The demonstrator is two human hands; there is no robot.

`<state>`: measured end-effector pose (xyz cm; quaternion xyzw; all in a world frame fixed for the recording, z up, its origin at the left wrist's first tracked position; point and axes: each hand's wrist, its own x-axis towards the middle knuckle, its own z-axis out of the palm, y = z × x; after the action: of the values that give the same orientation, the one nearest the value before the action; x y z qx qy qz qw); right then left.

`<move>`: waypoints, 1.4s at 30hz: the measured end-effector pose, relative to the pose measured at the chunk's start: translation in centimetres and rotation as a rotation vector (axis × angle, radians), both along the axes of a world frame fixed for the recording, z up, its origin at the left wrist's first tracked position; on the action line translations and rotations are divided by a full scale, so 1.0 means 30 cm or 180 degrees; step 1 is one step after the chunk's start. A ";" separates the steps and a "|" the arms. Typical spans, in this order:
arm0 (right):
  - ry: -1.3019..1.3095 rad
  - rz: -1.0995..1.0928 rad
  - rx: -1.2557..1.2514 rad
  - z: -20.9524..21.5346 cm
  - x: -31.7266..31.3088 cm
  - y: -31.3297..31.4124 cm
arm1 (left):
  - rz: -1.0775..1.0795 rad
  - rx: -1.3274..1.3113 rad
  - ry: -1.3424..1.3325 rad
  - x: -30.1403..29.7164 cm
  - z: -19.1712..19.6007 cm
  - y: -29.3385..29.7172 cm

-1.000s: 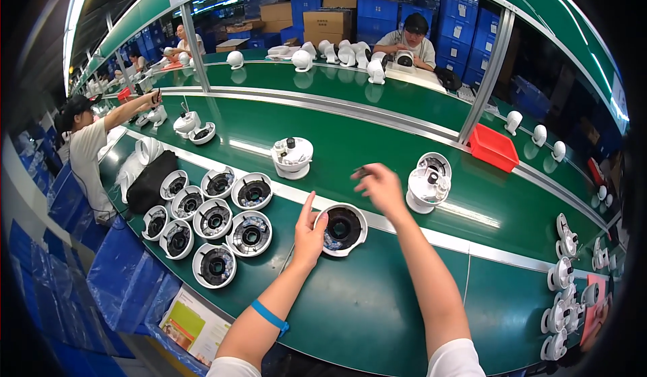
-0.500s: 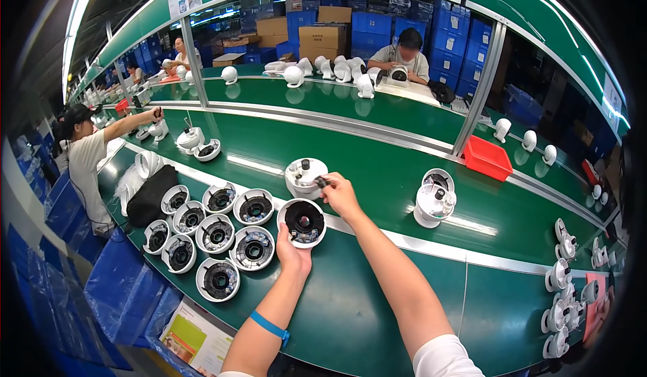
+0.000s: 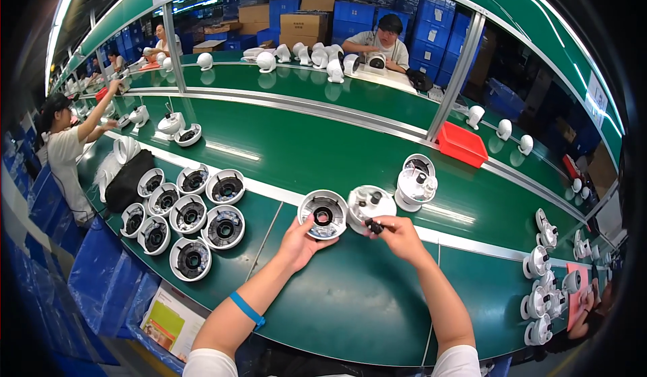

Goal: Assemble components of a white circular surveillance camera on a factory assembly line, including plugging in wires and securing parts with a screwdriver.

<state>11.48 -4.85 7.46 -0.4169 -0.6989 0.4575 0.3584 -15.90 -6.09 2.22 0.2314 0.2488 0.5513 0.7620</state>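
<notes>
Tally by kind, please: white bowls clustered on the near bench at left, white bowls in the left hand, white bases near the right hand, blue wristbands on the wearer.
Clustered bowls: 9
Bowl in the left hand: 1
White bases near the right hand: 2
Blue wristband: 1
Total: 13

This is a factory assy. line, w/ green belts [image 3: 276, 138], several workers [image 3: 66, 153], many similar shells [image 3: 323, 205] & stacked bins [image 3: 354, 17].
</notes>
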 end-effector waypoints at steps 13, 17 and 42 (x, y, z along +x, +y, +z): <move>-0.0992 0.0187 0.1433 0.050 0.082 -0.158 | -0.0455 0.0300 -0.0416 0.211 0.056 -0.075; -0.0758 0.0313 0.0781 0.048 0.086 -0.128 | -0.0557 0.0309 -0.0521 0.155 0.020 -0.057; -0.1580 0.0409 0.2053 -0.129 -0.109 -0.081 | -0.0768 0.0648 -0.0323 0.118 -0.142 -0.021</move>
<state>8.22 -7.29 3.58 -0.3364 -0.8963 0.1220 0.2619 -12.34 -6.72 -2.03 0.3074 0.1233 0.4892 0.8069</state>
